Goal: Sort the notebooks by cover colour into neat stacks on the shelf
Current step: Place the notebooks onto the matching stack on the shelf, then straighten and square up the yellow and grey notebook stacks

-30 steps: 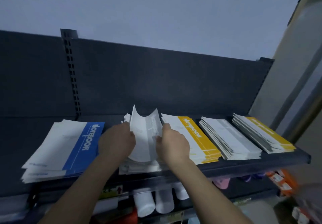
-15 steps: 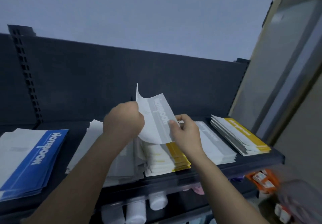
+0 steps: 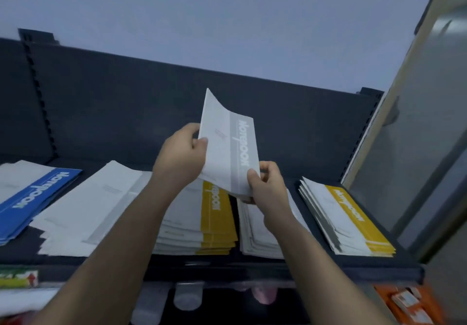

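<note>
A pale wall point(image 3: 227, 21) is standing behind a dark back panel point(image 3: 126, 109), and the dark shelf point(image 3: 22, 249) below it is carrying five piles of notebooks. Far to the left of the fingers the blue pile point(image 3: 38, 193) is lying. Nearer to them, passing under the left forearm, a loose grey-white pile point(image 3: 96, 211) is spreading out untidily. Directly below the left hand point(image 3: 179, 158) the first yellow pile point(image 3: 217, 218) is sitting.

The fingers point(image 3: 201, 142) of this hand are pinching the left long edge of the grey notebook point(image 3: 227, 147), which is being held raised over the piles; if its near edge is touching something below, I cannot tell. Its long axis is pointing away from the person and upward, with the grey band on the right side. The right hand point(image 3: 267, 185) is gripping the near right corner, with the thumb on top of the cover.

Just under these fingers the tidy grey pile point(image 3: 260, 233) is lying in the same long direction, and to the right of them, apart, the second yellow pile point(image 3: 353, 221) is resting.

I am judging that the coming move is depending on this: the tidy grey pile is lying below the notebook and a little toward the person, and the right hand is the nearer one to it. So the notebook is probably needing only to be lowered flat, without turning.
</note>
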Motion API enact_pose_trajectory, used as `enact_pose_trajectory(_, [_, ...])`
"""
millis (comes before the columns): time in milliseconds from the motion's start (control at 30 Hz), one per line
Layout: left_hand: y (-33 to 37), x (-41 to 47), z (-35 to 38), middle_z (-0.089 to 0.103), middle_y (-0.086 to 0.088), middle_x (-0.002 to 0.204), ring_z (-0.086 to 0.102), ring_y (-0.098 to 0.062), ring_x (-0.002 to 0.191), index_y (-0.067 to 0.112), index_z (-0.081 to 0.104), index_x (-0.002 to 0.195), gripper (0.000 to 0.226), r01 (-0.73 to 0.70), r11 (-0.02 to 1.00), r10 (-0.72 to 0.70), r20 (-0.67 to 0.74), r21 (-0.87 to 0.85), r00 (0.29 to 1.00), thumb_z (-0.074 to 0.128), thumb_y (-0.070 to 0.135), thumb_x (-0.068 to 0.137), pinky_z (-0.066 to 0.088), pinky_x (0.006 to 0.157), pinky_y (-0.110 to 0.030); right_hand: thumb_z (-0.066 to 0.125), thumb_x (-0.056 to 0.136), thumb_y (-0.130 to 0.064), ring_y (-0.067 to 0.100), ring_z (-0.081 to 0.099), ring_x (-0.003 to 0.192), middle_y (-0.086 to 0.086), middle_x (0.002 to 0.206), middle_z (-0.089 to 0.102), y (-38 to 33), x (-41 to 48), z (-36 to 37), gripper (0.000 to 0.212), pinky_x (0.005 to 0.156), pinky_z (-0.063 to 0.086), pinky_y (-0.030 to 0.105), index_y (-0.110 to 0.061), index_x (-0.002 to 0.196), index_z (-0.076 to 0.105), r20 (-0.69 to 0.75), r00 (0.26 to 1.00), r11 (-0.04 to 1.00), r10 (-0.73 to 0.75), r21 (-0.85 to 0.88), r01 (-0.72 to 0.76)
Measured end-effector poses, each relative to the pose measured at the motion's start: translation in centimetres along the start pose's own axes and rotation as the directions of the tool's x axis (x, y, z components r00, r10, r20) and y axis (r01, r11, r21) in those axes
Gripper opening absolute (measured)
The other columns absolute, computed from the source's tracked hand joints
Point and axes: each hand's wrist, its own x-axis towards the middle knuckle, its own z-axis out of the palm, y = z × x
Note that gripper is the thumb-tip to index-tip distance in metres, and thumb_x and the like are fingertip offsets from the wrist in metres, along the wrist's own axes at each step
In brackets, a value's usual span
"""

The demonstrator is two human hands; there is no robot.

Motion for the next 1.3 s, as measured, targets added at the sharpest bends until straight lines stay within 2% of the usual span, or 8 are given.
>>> enact_pose_trajectory(100, [-0.2, -0.9, 4.0, 0.065, 0.000, 0.085, 0.056, -0.016, 0.070, 0.018, 0.061, 0.111, 0.022, 0.101, 0.992, -0.099, 0.037, -0.079, 0.994, 0.044, 0.020, 0.096, 0.040, 0.058, -0.029, 0.050, 0.095, -0.022, 0.020, 0.059, 0.081, 0.002, 0.092, 0.056, 1.3, 0.4, -3.6, 0.011, 0.057, 0.052, 0.032, -0.022, 0.106, 0.050, -0.053, 0.999, 0.998, -0.014, -0.058, 0.011])
enact_pose_trajectory(267, [-1.2, -1.8, 9.9, 0.064, -0.003, 0.102, 0.060, -0.023, 0.091, 0.014, 0.061, 0.109, 0.022, 0.218, 0.971, -0.234, 0.184, 0.102, 0.955, 0.047, 0.025, 0.096, 0.048, 0.074, -0.035, 0.053, 0.092, -0.020, 0.015, 0.053, 0.081, -0.014, 0.078, 0.048, 4.4, 1.7, -8.0, 0.026, 0.068, 0.040, 0.031, -0.021, 0.118, 0.050, -0.097, 0.991, 0.938, -0.096, -0.341, 0.058])
enact_pose_trajectory(433, [-3.1, -2.4, 13.0, 0.063, -0.004, 0.120, 0.058, -0.023, 0.108, 0.014, 0.059, 0.121, 0.031, 0.094, 0.913, -0.268, 0.409, 0.396, 0.873, 0.049, 0.029, 0.095, 0.047, 0.084, -0.032, 0.049, 0.094, -0.023, 0.028, 0.059, 0.105, 0.005, 0.113, 0.064, 6.3, 1.4, -9.8, 0.032, 0.080, 0.045, 0.033, -0.016, 0.125, 0.054, -0.009, 0.996, 0.707, -0.088, -0.705, 0.056])
enact_pose_trajectory(700, [-2.5, -2.5, 13.6, 0.060, -0.002, 0.100, 0.058, -0.018, 0.093, 0.014, 0.058, 0.107, 0.035, -0.113, 0.742, -0.297, 0.474, 0.661, 0.829, 0.049, 0.045, 0.093, 0.047, 0.075, -0.029, 0.046, 0.090, -0.037, 0.024, 0.061, 0.099, -0.001, 0.105, 0.066, 6.7, 2.1, -9.9, 0.025, 0.066, 0.041, 0.027, -0.024, 0.099, 0.066, 0.103, 0.992, 0.341, 0.076, -0.937, 0.071])
enact_pose_trajectory(800, [-0.8, -2.7, 13.2, 0.061, -0.002, 0.107, 0.058, -0.020, 0.101, 0.014, 0.055, 0.107, 0.032, -0.169, 0.692, -0.186, 0.400, 0.702, 0.898, 0.049, 0.043, 0.094, 0.043, 0.072, -0.029, 0.050, 0.090, -0.042, 0.023, 0.062, 0.098, -0.002, 0.103, 0.066, 6.0, 2.6, -10.7, 0.027, 0.068, 0.044, 0.028, -0.025, 0.103, 0.067, 0.097, 0.995, 0.455, 0.012, -0.887, 0.081])
enact_pose_trajectory(933, [1.9, -2.6, 15.4, 0.058, -0.005, 0.110, 0.056, -0.023, 0.105, 0.010, 0.057, 0.113, 0.030, -0.213, 0.850, 0.012, 0.385, 0.483, 0.923, 0.049, 0.034, 0.096, 0.048, 0.081, -0.033, 0.056, 0.092, -0.035, 0.019, 0.056, 0.077, -0.005, 0.077, 0.061, 6.6, 4.6, -14.6, 0.024, 0.058, 0.040, 0.027, -0.021, 0.102, 0.072, -0.065, 0.990, 0.679, -0.127, -0.733, 0.039])
enact_pose_trajectory(1167, [5.8, -2.9, 24.2, 0.047, 0.000, 0.082, 0.047, -0.012, 0.072, 0.011, 0.046, 0.090, 0.009, 0.130, 0.974, -0.219, 0.616, 0.187, 0.757, 0.045, 0.016, 0.097, 0.038, 0.061, -0.024, 0.055, 0.088, -0.049, 0.036, 0.042, 0.129, 0.011, 0.141, 0.045, 11.1, 8.8, -21.8, 0.055, 0.102, 0.041, 0.050, -0.022, 0.135, 0.048, -0.110, 0.959, 0.582, 0.261, -0.775, -0.247])
enact_pose_trajectory(1300, [6.1, -2.4, 28.4, 0.056, -0.002, 0.119, 0.055, -0.016, 0.104, 0.010, 0.051, 0.124, 0.033, 0.441, 0.895, -0.372, 0.664, 0.071, 0.649, 0.051, 0.029, 0.096, 0.044, 0.097, -0.030, 0.056, 0.091, -0.046, 0.033, 0.043, 0.129, 0.011, 0.147, 0.037, 11.8, 9.4, -24.1, 0.063, 0.101, 0.043, 0.043, -0.017, 0.143, 0.038, -0.037, 0.956, 0.695, 0.290, -0.679, -0.237])
